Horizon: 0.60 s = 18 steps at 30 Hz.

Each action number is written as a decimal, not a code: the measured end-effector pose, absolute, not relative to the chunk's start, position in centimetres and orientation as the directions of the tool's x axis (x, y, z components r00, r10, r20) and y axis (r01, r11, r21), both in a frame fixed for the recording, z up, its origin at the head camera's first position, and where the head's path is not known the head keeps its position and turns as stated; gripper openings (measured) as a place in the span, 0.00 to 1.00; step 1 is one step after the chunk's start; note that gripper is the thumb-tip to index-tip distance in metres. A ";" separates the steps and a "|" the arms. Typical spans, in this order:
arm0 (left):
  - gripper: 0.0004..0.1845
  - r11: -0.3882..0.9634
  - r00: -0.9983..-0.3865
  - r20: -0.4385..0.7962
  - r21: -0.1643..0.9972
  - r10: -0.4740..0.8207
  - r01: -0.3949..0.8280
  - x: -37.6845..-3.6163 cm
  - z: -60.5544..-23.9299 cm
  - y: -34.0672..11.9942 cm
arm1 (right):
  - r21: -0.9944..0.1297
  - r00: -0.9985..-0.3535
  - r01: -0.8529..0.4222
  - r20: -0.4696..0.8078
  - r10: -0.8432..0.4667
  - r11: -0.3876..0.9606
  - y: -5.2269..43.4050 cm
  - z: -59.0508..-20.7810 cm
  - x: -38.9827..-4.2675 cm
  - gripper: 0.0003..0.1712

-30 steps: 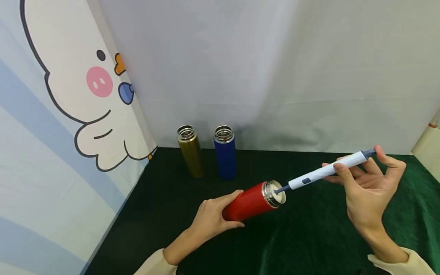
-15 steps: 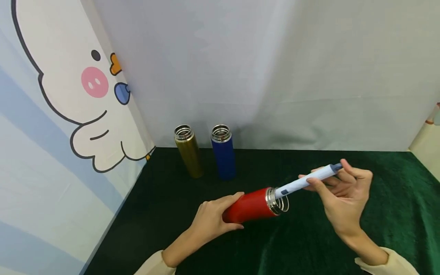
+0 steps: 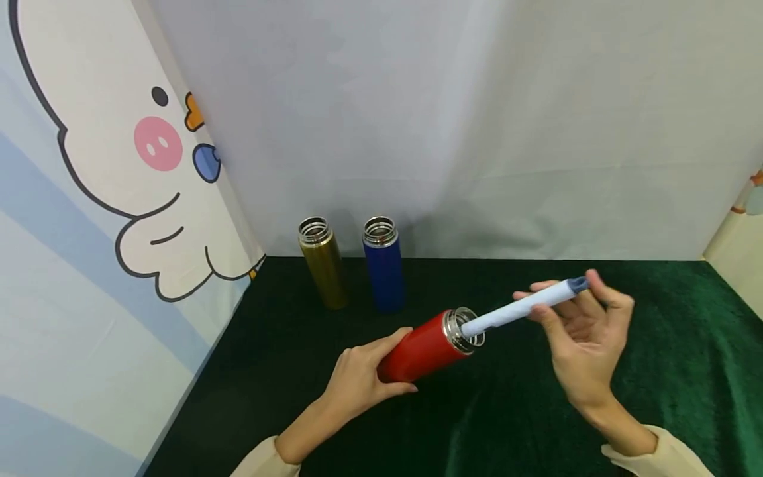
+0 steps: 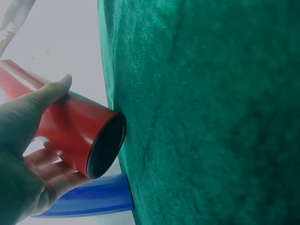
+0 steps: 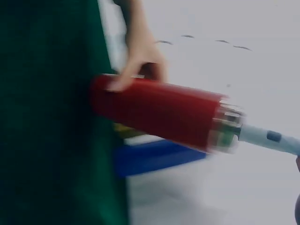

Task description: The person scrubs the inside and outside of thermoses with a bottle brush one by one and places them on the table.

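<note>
My left hand (image 3: 357, 377) grips the lower part of a red bottle (image 3: 423, 348), thumb on one side and fingers on the other. It is held tilted, its bare steel mouth pointing up to the right. In the left wrist view the red bottle (image 4: 77, 129) shows its black base, lifted off the cloth. Between thumb and fingers, my right hand (image 3: 587, 351) holds the pale blue handle of a bottle brush (image 3: 518, 309), index fingertip by its dark blue end. The handle's lower end sits in the bottle's mouth; the brush head is hidden inside.
A gold bottle (image 3: 324, 271) and a blue bottle (image 3: 384, 275) stand upright and lidless at the back of the dark green cloth (image 3: 536, 424). Behind them hangs a pale curtain (image 3: 453, 132); a cartoon-printed sheet (image 3: 89, 265) is at the left.
My right hand has moved left and pushed the brush deeper: its white head showed at the mouth a second ago. The red bottle has shifted slightly left and its mouth tips higher.
</note>
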<state>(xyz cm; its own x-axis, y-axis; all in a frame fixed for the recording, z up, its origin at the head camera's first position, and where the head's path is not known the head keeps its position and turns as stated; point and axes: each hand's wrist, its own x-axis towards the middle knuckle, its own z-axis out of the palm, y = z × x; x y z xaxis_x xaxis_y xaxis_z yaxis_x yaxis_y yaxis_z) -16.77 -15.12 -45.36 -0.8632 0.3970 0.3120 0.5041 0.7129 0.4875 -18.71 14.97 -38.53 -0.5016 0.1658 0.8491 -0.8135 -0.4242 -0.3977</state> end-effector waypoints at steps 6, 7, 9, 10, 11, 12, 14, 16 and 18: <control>0.46 0.719 -0.866 0.281 0.483 0.415 0.501 -16.6 -45.2 -15.0 | -0.389 -0.536 -0.801 0.804 0.255 -0.455 17.6 -35.3 -18.7 0.33; 0.47 0.719 -0.865 0.276 0.481 0.419 0.501 -16.6 -45.2 -15.0 | -0.387 -0.544 -0.793 0.798 0.260 -0.471 17.9 -35.0 -18.7 0.33; 0.47 0.722 -0.865 0.268 0.477 0.423 0.501 -16.6 -45.2 -14.9 | -0.392 -0.574 -0.770 0.771 0.276 -0.504 18.5 -34.5 -18.6 0.33; 0.47 0.724 -0.865 0.267 0.473 0.425 0.502 -16.6 -45.2 -14.9 | -0.391 -0.586 -0.758 0.759 0.283 -0.522 18.9 -34.3 -18.6 0.33; 0.47 0.727 -0.864 0.267 0.467 0.426 0.503 -16.7 -45.2 -14.8 | -0.391 -0.599 -0.747 0.746 0.289 -0.538 19.2 -34.2 -18.6 0.33; 0.47 0.729 -0.863 0.269 0.462 0.428 0.506 -16.7 -45.2 -14.8 | -0.393 -0.611 -0.737 0.735 0.294 -0.550 19.5 -34.1 -18.6 0.33; 0.47 0.733 -0.863 0.273 0.456 0.425 0.505 -16.7 -45.1 -14.8 | -0.404 -0.639 -0.717 0.707 0.303 -0.568 20.1 -33.9 -18.6 0.33; 0.47 0.734 -0.864 0.280 0.455 0.419 0.504 -16.7 -45.1 -14.8 | -0.421 -0.666 -0.699 0.678 0.311 -0.578 20.6 -33.7 -18.6 0.33; 0.47 0.734 -0.864 0.283 0.457 0.416 0.503 -16.6 -45.1 -14.9 | -0.441 -0.685 -0.690 0.655 0.319 -0.575 20.9 -33.6 -18.5 0.33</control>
